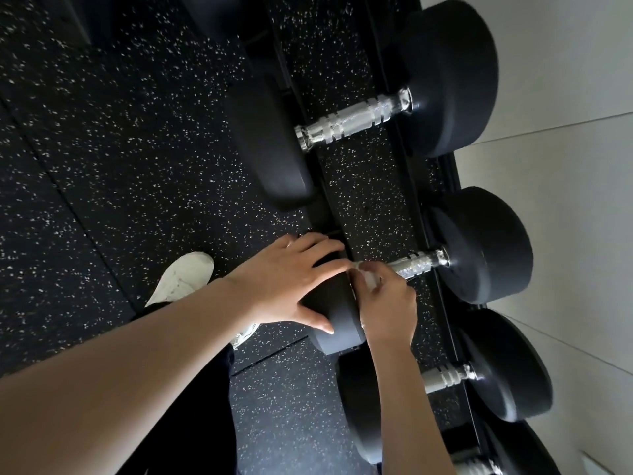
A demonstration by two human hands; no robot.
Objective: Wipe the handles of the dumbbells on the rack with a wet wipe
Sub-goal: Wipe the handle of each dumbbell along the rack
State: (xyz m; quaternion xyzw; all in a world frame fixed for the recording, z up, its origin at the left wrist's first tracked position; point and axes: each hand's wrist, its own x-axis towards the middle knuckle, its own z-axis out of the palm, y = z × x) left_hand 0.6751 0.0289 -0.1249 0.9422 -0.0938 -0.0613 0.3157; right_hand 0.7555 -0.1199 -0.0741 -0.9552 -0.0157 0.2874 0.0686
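Currently the black round-headed dumbbell with the knurled chrome handle lies across the black steel rack. Its long axis runs from you towards the pale wall, one head near you and the other at the wall side. Your left hand rests on the near head, its fingers spread over the top and the thumb down the side. Your right hand sits just beyond that head, its fingers curled round the near end of the handle with the crumpled white wet wipe pinched against the metal. The far part of the handle shows bare past your knuckles. Similar dumbbells lie parallel on either side, and your white shoe stands on the speckled black rubber floor.
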